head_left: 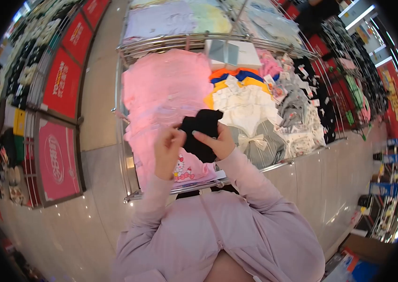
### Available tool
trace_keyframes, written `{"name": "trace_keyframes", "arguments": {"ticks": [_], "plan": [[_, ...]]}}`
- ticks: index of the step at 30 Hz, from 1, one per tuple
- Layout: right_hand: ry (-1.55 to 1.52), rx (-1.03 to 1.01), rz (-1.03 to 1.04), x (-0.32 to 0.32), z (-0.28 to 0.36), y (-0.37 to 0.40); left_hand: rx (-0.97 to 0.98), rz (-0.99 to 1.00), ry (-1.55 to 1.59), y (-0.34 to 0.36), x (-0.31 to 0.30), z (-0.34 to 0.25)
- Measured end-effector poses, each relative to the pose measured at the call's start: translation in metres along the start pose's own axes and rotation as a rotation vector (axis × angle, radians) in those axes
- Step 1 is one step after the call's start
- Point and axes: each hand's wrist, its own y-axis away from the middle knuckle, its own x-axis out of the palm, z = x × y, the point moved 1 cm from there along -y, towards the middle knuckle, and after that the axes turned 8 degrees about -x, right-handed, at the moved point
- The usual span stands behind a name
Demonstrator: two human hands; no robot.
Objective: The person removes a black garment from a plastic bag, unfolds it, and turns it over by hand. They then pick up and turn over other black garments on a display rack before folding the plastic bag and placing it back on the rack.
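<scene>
A small folded black piece of clothing (pixel 200 136) is held up in front of me, above the pink clothes; its exact kind does not show. My right hand (pixel 221 143) grips its right side, the thumb lying across the front. At the left edge my left hand (pixel 168 148) has its fingers curled in against the cloth, slightly blurred. Beneath lie overlapping pink shirts (pixel 168 75), the nearest with a white cartoon cat print (pixel 180 170). To the right are white tops (pixel 243 103) and a grey garment with a cream bow (pixel 251 143).
A metal rail (pixel 189 189) edges the display table near my body. A white box (pixel 241 54) stands behind the clothes, with grey patterned garments (pixel 294 110) at the right. Shelves with red panels (pixel 62 77) flank the tiled floor (pixel 102 188) on the left.
</scene>
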Motion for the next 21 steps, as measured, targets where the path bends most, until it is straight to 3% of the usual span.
{"name": "trace_keyframes", "arguments": {"ticks": [2, 3, 7, 11, 13, 17, 21], "plan": [[0.053, 0.062, -0.097, -0.028, 0.015, 0.009, -0.006, -0.019, 0.110, 0.014, 0.047, -0.005], [0.009, 0.025, -0.137, -0.040, 0.021, 0.015, 0.105, -0.044, -0.117, 0.012, 0.058, -0.007], [-0.228, -0.066, -0.236, -0.081, 0.058, 0.043, -0.001, 0.239, -0.240, 0.014, 0.124, -0.028], [-0.281, -0.149, -0.312, -0.153, 0.085, 0.080, -0.273, 0.480, 0.172, 0.019, 0.202, -0.032], [-0.285, -0.181, -0.346, -0.192, 0.108, 0.101, -0.299, 0.567, 0.220, 0.022, 0.245, -0.024], [0.009, -0.356, -0.475, -0.288, 0.133, 0.143, -0.349, 0.677, 0.175, 0.038, 0.344, -0.006], [0.078, -0.503, -0.552, -0.372, 0.186, 0.187, -0.331, 0.746, 0.267, 0.061, 0.456, 0.006]]}}
